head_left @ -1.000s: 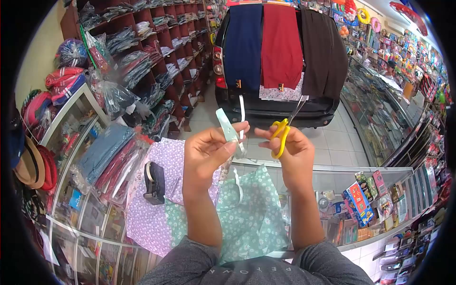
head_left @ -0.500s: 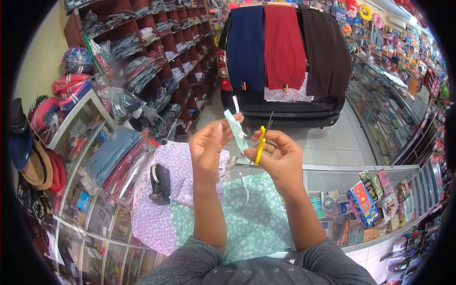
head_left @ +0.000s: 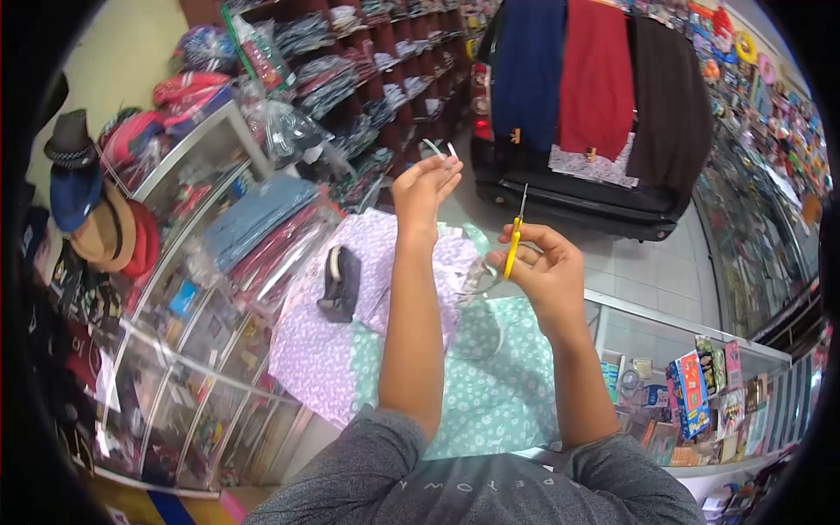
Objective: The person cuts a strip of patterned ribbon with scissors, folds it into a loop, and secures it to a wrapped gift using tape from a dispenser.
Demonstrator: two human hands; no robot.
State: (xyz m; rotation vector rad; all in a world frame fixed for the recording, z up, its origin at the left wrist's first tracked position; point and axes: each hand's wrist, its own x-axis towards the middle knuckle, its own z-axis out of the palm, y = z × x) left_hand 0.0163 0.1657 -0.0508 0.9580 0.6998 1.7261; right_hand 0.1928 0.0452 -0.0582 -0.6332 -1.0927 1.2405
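My left hand is raised, its fingertips pinched on the end of a thin pale ribbon. My right hand is closed around yellow-handled scissors, their blades pointing up and away from me. A light green strip shows between the two hands, close to the right fingertips. Below the hands lie green floral paper and purple floral paper. On the purple paper stands a black tape dispenser, left of my left forearm.
Plastic-wrapped folded clothes are stacked on the glass case to the left. Boxed goods lie at the glass counter on the right. Beyond the counter stands a black car with trousers draped over its back.
My left hand has moved up and away from the scissors with the ribbon end. The view has turned left, so the car and shelves appear further right.
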